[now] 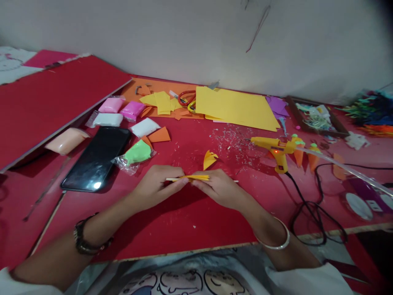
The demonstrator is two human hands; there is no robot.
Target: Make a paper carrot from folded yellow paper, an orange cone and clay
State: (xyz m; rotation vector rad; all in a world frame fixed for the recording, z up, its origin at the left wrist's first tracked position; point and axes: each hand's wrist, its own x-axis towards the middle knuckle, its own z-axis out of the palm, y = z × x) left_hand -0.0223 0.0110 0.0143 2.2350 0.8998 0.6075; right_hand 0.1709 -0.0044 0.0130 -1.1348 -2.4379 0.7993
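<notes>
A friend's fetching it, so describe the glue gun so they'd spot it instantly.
On the red table, look right of the right hand. The yellow glue gun lies there. Unlike the orange cones beside it, it has a glowing red light.

L hand (155,180) & R hand (221,188) sit close together mid-view, approx. level, each in a pinch grip, backs of hands up. Thumbs (174,188) lie on the near side, tips pointing at each other, near but apart (other fingers mostly hidden, can't tell exact curl). L forearm (118,213) slants in from lower L, R forearm (259,217) from lower R.
</notes>
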